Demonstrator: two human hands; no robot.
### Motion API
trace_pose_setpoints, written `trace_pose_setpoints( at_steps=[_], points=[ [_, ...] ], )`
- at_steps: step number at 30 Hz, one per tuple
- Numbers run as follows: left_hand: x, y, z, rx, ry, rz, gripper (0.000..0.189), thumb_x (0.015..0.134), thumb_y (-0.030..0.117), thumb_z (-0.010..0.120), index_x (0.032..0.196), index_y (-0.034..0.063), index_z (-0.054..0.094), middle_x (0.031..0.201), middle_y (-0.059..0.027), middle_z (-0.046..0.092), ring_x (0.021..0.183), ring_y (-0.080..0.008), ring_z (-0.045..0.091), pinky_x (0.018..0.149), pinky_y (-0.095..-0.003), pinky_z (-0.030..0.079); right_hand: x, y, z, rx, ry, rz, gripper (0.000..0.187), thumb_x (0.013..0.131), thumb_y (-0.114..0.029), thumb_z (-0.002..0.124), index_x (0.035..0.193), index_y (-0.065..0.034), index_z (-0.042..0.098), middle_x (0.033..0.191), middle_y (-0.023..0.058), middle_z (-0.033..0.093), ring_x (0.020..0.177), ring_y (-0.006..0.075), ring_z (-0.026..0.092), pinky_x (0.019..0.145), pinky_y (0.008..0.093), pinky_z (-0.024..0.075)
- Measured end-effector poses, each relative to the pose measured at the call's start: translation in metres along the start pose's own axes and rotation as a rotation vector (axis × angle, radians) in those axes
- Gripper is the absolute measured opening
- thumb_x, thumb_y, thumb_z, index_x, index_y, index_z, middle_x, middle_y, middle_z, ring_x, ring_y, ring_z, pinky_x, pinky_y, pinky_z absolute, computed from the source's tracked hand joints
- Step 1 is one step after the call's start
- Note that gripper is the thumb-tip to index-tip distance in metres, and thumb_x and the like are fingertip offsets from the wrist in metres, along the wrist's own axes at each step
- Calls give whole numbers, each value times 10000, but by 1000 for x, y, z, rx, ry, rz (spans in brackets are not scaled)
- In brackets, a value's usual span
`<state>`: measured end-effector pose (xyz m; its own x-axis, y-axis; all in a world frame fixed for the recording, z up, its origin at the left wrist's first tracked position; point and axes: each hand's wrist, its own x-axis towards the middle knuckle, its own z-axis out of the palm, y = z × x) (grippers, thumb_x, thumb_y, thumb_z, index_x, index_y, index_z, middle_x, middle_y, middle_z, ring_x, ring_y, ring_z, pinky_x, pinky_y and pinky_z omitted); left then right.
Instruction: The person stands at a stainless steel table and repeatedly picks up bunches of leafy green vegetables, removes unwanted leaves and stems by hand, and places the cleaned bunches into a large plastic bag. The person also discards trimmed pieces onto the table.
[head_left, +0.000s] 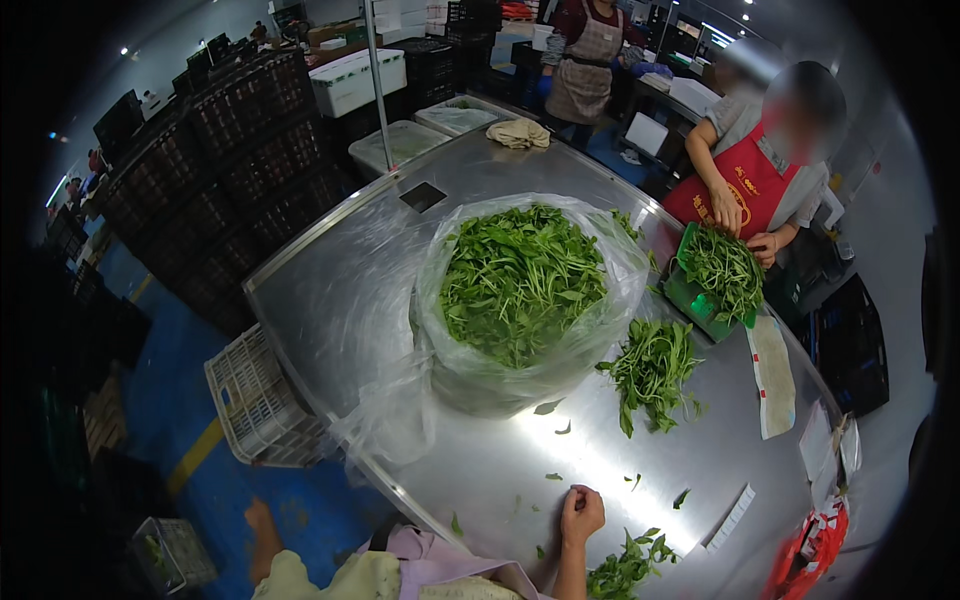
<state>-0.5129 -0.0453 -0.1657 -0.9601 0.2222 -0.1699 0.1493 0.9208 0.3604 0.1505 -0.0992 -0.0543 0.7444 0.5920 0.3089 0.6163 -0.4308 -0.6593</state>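
My right hand (582, 514), its fingers curled, rests over the near part of the stainless steel table (480, 465); whether anything is pinched in it cannot be told. A small pile of leafy greens (626, 566) lies just beside that wrist. On the left, my left arm hangs below the table's edge, the hand blurred or cut from sight at about the forearm (262, 536). A large clear plastic bag (480, 390) full of leafy greens (525, 277) stands mid-table. Another heap of greens (660, 367) lies to its right. Loose leaves are scattered nearby.
Across the table a co-worker in a red apron (739, 176) handles greens in a green scale tray (686, 244). A cloth (517, 133) lies at the far corner, a white strip (730, 519) at right. A white plastic crate (259, 405) and stacked black crates (225, 187) stand left.
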Motion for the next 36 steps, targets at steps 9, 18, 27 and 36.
trace_pose_setpoints(
  at_steps=[9, 18, 27, 36],
  points=[
    [-49, 48, 21, -488, -377, -88, 260, 858, 221, 538, 680, 31, 533, 604, -115, 540, 478, -253, 499, 482, -417, 424, 1, 3, -5, 17, 17, 7, 25, 723, -99, 664, 737, -118, 656, 600, -8, 546, 531, 164, 530, 526, 310, 433],
    [-14, 99, 44, 541, -218, 775, 292, 787, 113, 506, 556, 50, 338, 552, -103, 320, 440, -208, 227, 447, -421, 203, 0, 4, 6, 37, -1, -95, 27, 745, -80, 650, 760, -100, 661, 611, 3, 552, 495, 115, 508, 490, 252, 422],
    [-56, 102, 37, 204, -63, 543, 213, 810, 136, 517, 692, -31, 577, 717, -202, 583, 575, -321, 507, 571, -467, 428, 0, -5, 1, 22, -36, -6, 24, 721, -98, 664, 742, -104, 655, 602, 0, 553, 535, 171, 531, 532, 312, 435],
    [-106, 116, 3, 293, -300, 405, 275, 734, 148, 539, 900, -33, 663, 993, -244, 624, 915, -399, 599, 791, -470, 481, 0, 5, 2, 0, -16, -61, 25, 743, -84, 661, 764, -98, 658, 607, 1, 536, 505, 124, 501, 490, 261, 416]
  ],
)
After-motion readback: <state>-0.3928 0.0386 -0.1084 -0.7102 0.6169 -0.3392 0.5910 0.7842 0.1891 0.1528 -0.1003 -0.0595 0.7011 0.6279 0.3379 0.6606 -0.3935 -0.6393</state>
